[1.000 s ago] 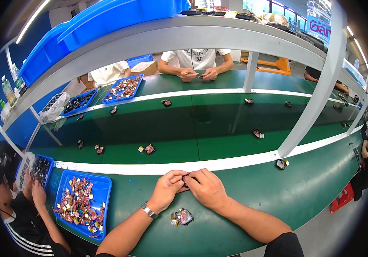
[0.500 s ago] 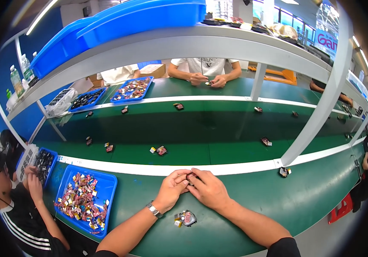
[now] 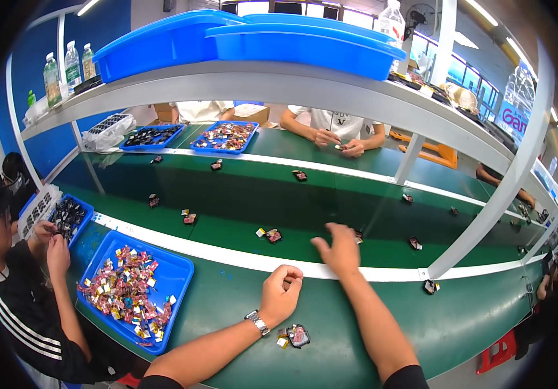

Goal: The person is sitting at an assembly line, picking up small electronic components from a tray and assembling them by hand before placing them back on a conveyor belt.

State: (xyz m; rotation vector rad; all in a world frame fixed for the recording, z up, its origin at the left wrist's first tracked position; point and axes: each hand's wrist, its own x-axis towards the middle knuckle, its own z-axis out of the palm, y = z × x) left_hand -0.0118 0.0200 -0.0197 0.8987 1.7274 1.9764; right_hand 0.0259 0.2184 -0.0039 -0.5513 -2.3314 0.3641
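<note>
Since a moment ago the hands have parted: right hand (image 3: 340,249) has gone far, out over the white strip onto the green belt (image 3: 240,194), fingers loosely spread, beside a small dark piece (image 3: 357,236) it half hides. Left hand (image 3: 281,295) stays near, fingers curled together; whatever they pinch is too small to tell. Just near of its wrist lies a dark squarish part with a pinkish face (image 3: 298,336), long axis unclear, a tiny yellow bit touching it. Left sits a blue plastic tray (image 3: 178,277) of glossy mixed pieces
</note>
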